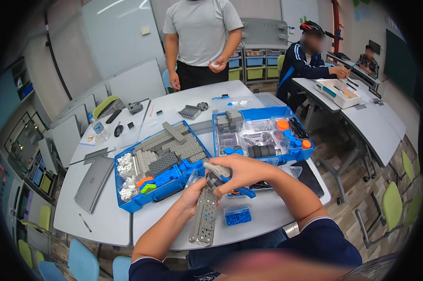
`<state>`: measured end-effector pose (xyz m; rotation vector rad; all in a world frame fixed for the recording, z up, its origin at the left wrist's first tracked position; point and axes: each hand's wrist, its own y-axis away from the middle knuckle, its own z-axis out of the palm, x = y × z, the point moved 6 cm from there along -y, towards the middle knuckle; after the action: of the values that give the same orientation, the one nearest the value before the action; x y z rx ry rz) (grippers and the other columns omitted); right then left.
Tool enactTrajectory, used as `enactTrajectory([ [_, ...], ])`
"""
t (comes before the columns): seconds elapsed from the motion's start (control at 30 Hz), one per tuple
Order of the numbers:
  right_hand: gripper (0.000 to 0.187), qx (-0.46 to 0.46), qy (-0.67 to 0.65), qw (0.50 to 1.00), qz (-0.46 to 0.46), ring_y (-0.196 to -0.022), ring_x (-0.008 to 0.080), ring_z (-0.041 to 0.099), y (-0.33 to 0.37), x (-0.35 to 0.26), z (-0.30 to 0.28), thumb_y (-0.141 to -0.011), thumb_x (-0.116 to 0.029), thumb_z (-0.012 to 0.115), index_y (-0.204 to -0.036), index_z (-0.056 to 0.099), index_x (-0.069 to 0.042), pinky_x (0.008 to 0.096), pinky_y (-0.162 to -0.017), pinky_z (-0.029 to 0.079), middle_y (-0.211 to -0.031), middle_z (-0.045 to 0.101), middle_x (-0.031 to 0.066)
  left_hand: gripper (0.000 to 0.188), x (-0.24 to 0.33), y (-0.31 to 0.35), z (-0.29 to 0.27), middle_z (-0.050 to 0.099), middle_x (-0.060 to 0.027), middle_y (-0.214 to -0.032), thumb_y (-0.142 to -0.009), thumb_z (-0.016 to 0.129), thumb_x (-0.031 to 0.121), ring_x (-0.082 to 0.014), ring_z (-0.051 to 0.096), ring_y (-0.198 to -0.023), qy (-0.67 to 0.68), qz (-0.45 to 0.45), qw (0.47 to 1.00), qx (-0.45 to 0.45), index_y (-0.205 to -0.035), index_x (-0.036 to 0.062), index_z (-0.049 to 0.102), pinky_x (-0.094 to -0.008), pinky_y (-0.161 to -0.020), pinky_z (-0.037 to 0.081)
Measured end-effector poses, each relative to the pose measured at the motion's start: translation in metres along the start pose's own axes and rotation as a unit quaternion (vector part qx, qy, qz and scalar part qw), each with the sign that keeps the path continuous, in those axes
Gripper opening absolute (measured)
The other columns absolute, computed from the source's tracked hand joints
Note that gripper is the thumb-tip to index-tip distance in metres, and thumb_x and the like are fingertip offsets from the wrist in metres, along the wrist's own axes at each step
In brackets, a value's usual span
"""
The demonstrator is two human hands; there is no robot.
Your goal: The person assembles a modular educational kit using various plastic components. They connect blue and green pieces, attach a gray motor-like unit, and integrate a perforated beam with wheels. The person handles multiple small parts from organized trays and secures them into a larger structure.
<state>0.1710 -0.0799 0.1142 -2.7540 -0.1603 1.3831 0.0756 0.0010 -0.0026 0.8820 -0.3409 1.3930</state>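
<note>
A long grey perforated building-block assembly (203,220) with a few small blue pegs slants toward me above the table's near edge. My left hand (191,199) is closed around its upper part. At the top end, my right hand (242,171) grips a rounded grey part (216,179); how that part joins the beam is hidden by my fingers. A narrow blue piece (243,191) sticks out below the right hand, and I cannot tell what it belongs to. Just right of the assembly stands a small clear box of blue pegs (238,216).
Beyond my hands lie a blue tray of grey, white and blue parts (120,161) and a blue case with wheels and orange pieces (263,112). A closed laptop (93,184) rests on the left. Across the table stands a person in a grey T-shirt (202,33); others sit at the right.
</note>
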Motion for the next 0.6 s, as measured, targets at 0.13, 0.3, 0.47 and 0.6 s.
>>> enactTrajectory([
  [0.13,0.054,0.012,0.009,0.999,-0.035,-0.073,0.0208,0.069,0.002,-0.005,0.000,-0.068,-0.033,0.079,-0.108,0.062,-0.002,0.0318,-0.064,0.055,-0.086,0.069,0.0113,0.040,0.001,-0.001,0.000,0.066,-0.0107,-0.078,-0.099,0.046,0.045,-0.0244,0.070,-0.064,-0.034,0.033,0.998,-0.041,-0.104,0.0080,0.060,-0.0374,-0.056,0.059],
  [0.3,0.059,-0.008,0.040,0.999,-0.007,-0.087,0.0211,0.067,-0.001,0.002,-0.001,-0.067,-0.032,0.081,-0.115,0.062,-0.004,0.0336,-0.077,0.052,-0.095,0.068,0.0106,0.042,0.000,0.000,0.015,0.065,-0.0124,-0.075,-0.098,0.042,0.044,-0.0240,0.069,-0.063,0.007,0.046,0.997,-0.068,-0.098,0.0062,0.061,-0.0360,-0.053,0.058],
  [0.47,0.053,0.008,-0.042,0.999,-0.027,-0.085,0.0205,0.065,-0.004,0.006,0.000,-0.066,-0.033,0.079,-0.106,0.064,-0.003,0.0333,-0.075,0.051,-0.092,0.068,0.0106,0.043,-0.003,-0.003,0.022,0.064,-0.0145,-0.071,-0.096,0.044,0.043,-0.0227,0.066,-0.056,0.059,0.072,0.989,-0.113,-0.085,0.0044,0.061,-0.0340,-0.048,0.057],
  [0.6,0.050,0.006,-0.058,0.998,-0.031,-0.073,0.0209,0.067,-0.004,0.007,0.000,-0.065,-0.029,0.079,-0.103,0.064,-0.001,0.0315,-0.067,0.053,-0.083,0.068,0.0094,0.046,-0.013,-0.007,0.020,0.063,-0.0142,-0.068,-0.096,0.043,0.041,-0.0226,0.064,-0.052,0.145,0.058,0.978,-0.137,-0.076,0.0038,0.060,-0.0333,-0.042,0.056],
])
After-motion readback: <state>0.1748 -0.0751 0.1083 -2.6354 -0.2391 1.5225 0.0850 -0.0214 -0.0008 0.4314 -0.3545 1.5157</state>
